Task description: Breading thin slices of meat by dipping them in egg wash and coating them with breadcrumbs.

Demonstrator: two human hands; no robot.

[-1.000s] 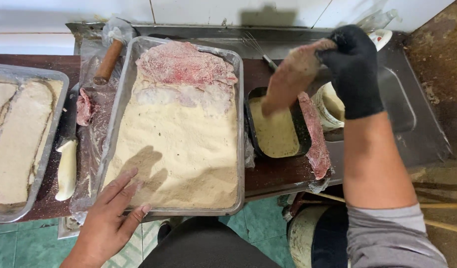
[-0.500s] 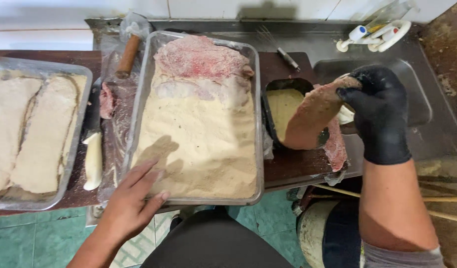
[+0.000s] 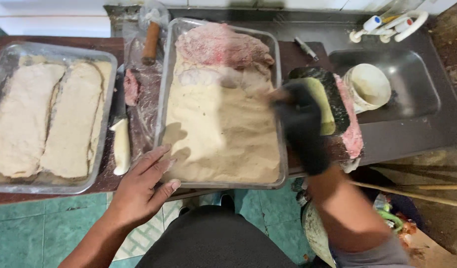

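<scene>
Black rubber covered the right hand (image 3: 302,128), which had come down from where it was half a second before: then it held a long slice of meat up over the small dark dish, and now it was low at the right edge of the middle tray (image 3: 283,164), blurred by motion, so I cannot tell whether its fingers were wide, narrow or holding the slice. The bare left hand (image 3: 141,191) had stayed at the near left corner of that tray, fingers spread flat and touching the metal rim, holding nothing. The tray was rectangular and shiny, filled with pale, sandy breadcrumbs (image 3: 218,139), with pink raw meat (image 3: 221,49) piled at its far end. Just to the right stood the dark dish (image 3: 320,97) with yellowish egg mixture, and one pink slice (image 3: 351,129) hung over the table edge beside it. On the left, a second tray (image 3: 5,69) carried two long breaded pieces (image 3: 44,119), matte and rough.
</scene>
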